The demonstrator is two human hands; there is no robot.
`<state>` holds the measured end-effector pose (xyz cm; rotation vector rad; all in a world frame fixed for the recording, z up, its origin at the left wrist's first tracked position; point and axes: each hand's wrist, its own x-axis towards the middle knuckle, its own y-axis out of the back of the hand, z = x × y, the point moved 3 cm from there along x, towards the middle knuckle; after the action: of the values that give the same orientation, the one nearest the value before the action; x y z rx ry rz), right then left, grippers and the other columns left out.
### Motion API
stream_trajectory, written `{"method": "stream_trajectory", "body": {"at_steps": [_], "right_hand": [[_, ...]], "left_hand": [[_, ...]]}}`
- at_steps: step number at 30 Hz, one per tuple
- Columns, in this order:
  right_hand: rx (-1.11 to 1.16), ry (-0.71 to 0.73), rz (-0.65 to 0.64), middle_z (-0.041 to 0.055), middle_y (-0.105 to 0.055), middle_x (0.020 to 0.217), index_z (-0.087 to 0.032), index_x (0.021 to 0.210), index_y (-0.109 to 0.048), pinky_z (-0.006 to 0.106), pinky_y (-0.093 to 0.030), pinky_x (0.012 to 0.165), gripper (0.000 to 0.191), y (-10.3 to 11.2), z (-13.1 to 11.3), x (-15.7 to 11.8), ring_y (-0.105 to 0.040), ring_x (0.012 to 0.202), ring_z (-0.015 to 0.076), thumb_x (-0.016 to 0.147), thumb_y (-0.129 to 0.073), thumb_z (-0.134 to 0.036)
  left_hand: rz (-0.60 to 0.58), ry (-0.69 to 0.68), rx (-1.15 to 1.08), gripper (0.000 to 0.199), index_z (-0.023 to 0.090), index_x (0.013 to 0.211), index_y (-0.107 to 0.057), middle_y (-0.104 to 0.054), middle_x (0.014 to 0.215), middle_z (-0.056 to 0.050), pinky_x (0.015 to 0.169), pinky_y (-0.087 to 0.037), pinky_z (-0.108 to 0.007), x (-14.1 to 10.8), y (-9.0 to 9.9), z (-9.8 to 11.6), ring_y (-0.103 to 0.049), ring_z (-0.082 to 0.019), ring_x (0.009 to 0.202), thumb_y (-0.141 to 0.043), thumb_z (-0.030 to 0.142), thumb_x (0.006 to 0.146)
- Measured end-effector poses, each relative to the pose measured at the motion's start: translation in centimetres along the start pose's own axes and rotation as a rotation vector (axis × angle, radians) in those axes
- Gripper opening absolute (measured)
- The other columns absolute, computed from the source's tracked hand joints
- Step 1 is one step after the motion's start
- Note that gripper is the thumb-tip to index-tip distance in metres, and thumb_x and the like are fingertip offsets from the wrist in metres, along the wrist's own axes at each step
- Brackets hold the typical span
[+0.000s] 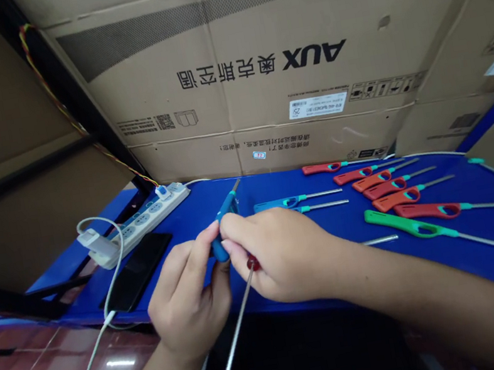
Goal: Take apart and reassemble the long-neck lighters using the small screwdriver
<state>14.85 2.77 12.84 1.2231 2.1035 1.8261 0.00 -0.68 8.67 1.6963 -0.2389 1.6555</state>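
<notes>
My left hand [189,291] is closed around the lower end of a blue long-necked lighter [226,206], whose metal tip points up and away. My right hand [282,252] presses its fingertips against the same lighter and grips a screwdriver [236,335] by its red handle. The screwdriver's shaft points down toward me, clear of the lighter. Behind my right hand lie a blue lighter [274,205] and the nozzle of a second one [327,204]. Another metal nozzle [381,240] pokes out past my right wrist; its handle is hidden.
Several red and orange lighters [385,187] and a green lighter [402,224] lie at the right of the blue tabletop [322,229]. At left are a power strip [143,219], a black phone [140,271] and a white cable [119,239]. Cardboard [249,31] walls the back.
</notes>
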Motion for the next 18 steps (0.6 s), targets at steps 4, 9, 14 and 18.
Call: {"method": "stream_trajectory", "body": {"at_steps": [4,9,14,18], "right_hand": [[-0.143,0.197,-0.015,0.0037,-0.068,0.072,-0.017,0.095,-0.059,0.033,-0.024,0.049,0.013,-1.0,-1.1,0.9,-0.057,0.057,0.0187,0.089,-0.049,-0.022],[-0.344,0.370,-0.019,0.0079,-0.070,0.075,-0.013,0.092,-0.064,0.034,-0.024,0.050,0.021,-1.7,-2.4,2.1,-0.063,0.063,0.0206,0.093,-0.043,-0.016],[-0.201,0.179,-0.084,0.0011,-0.070,0.072,-0.021,0.084,-0.068,0.031,-0.024,0.053,0.014,-0.2,2.8,4.3,-0.056,0.060,0.0152,0.086,-0.054,-0.024],[0.006,-0.246,-0.072,0.0018,-0.069,0.073,-0.019,0.092,-0.075,0.027,-0.035,0.061,0.020,-1.5,12.7,5.9,-0.054,0.063,0.0122,0.085,-0.060,-0.030]], "left_hand": [[-0.009,0.030,0.014,0.063,0.026,0.138,-0.059,-0.071,0.107,-0.005,0.086,-0.056,-0.029,-1.6,1.0,-0.9,-0.068,-0.017,0.088,-0.066,0.001,0.081],[-0.102,0.237,-0.002,0.047,0.026,0.130,-0.064,-0.071,0.105,-0.005,0.087,-0.055,-0.032,-3.1,1.0,-2.1,-0.067,-0.019,0.090,-0.062,0.011,0.086],[-0.059,0.659,-0.097,0.044,0.028,0.128,-0.066,-0.068,0.101,-0.001,0.076,-0.057,-0.027,-4.8,1.3,-5.0,-0.066,-0.016,0.080,-0.074,0.029,0.085],[0.099,0.969,-0.202,0.052,0.027,0.132,-0.064,-0.070,0.102,-0.001,0.078,-0.059,-0.027,-7.5,2.9,-8.3,-0.067,-0.017,0.084,-0.077,0.035,0.083]]}}
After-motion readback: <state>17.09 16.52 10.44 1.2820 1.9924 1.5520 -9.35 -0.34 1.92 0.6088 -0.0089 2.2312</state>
